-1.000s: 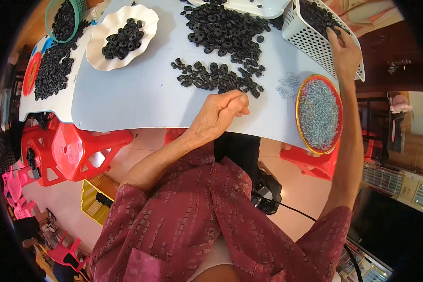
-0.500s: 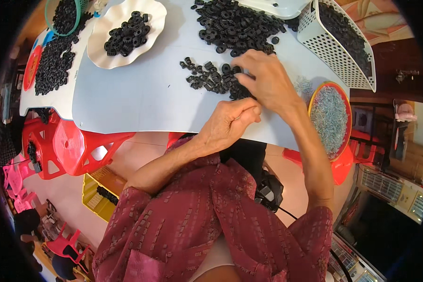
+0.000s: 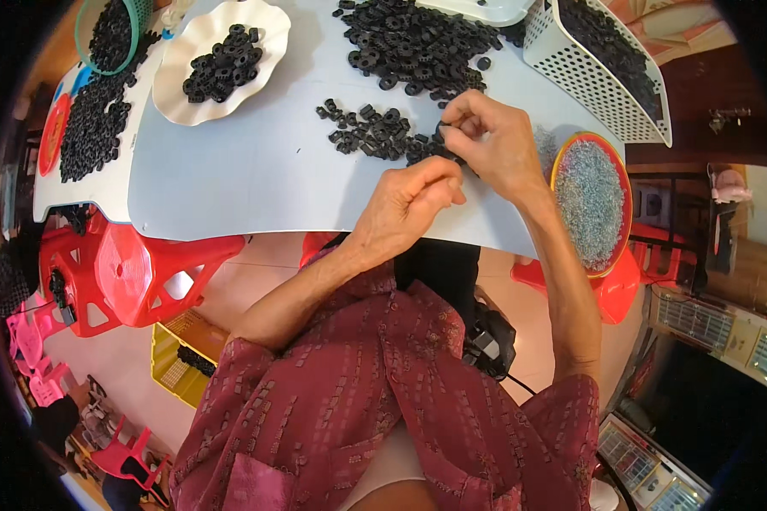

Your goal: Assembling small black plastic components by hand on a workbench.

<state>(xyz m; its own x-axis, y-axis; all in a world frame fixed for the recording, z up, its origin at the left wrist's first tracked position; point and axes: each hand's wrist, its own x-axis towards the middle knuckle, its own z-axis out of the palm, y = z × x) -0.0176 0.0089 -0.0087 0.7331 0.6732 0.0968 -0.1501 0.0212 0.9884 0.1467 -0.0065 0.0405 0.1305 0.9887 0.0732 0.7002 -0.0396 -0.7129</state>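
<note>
My right hand (image 3: 496,145) is closed in a pinch on a small black ring-shaped part (image 3: 442,129), just above the table. Beside it, nearer me, my left hand (image 3: 407,204) is closed with fingertips pressed together; whatever they hold, if anything, is too small to make out. Small black parts (image 3: 375,133) lie loosely grouped to the left of my fingers, some partly hidden behind them. Beyond that group spreads a larger heap of black ring-like parts (image 3: 409,43).
A white scalloped dish (image 3: 175,85) with black parts stands on the table (image 3: 230,187) at left. At right are a white perforated basket (image 3: 571,81) of black parts and a red-and-yellow bowl (image 3: 626,204) of tiny clear-bluish pieces. Red stools (image 3: 128,268) stand below.
My right hand has drawn its fingers into a pinch on a black part. My left hand stays close by, still closed. The whole view has shifted slightly.
</note>
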